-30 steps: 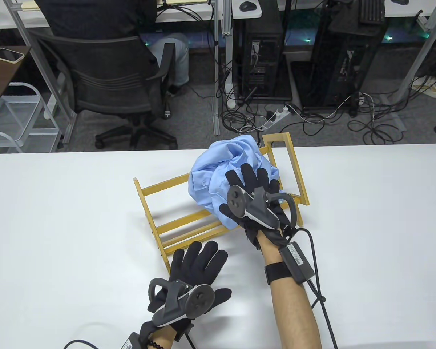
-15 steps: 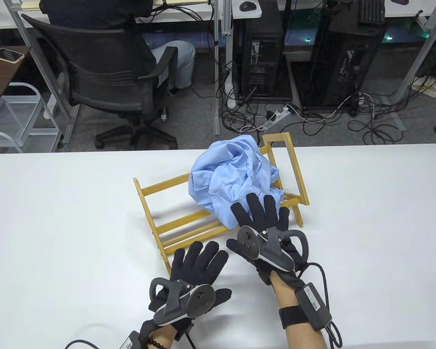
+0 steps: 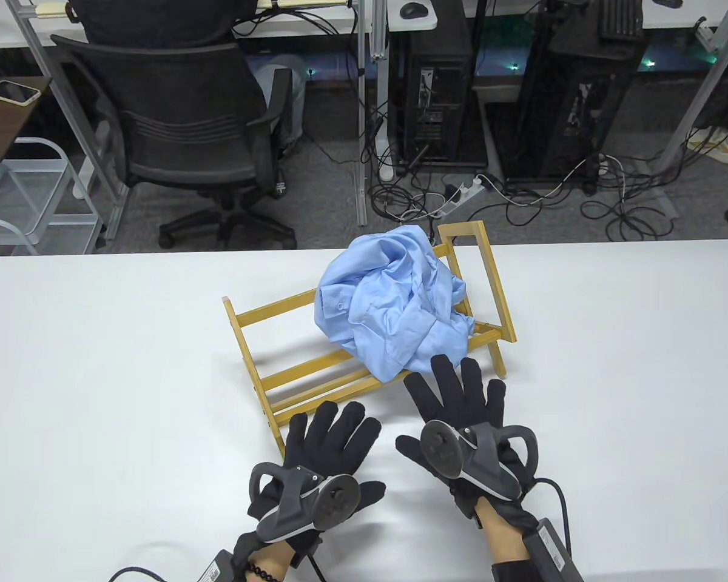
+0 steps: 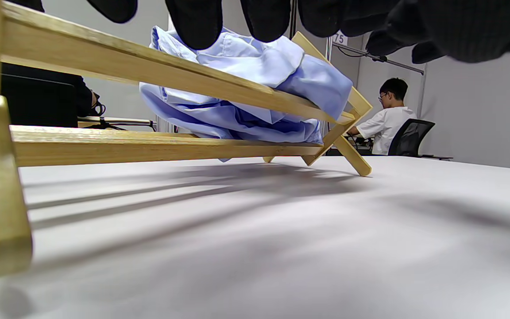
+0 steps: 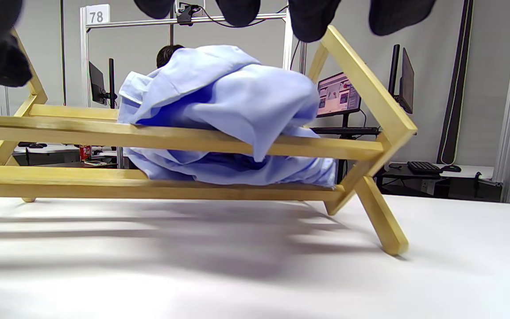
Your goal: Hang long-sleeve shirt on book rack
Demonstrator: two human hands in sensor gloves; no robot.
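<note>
A light blue long-sleeve shirt [image 3: 394,303] lies bunched on the right half of a yellow wooden book rack [image 3: 291,379] in the middle of the white table [image 3: 97,376]. It drapes over the rack's rails in the left wrist view [image 4: 255,93] and the right wrist view [image 5: 224,115]. My left hand [image 3: 327,442] lies flat and open on the table by the rack's near left corner. My right hand [image 3: 461,400] is flat and open just in front of the rack, fingertips short of the shirt's lower edge. Both hands are empty.
The rack's right end frame [image 3: 485,285] stands up beside the shirt. Beyond the table's far edge are an office chair [image 3: 182,121], computer towers [image 3: 437,91] and floor cables.
My right hand has come off the shirt and drawn back toward me, off the rack and down to the table. The shirt stays on the rack. My left hand has not moved.
</note>
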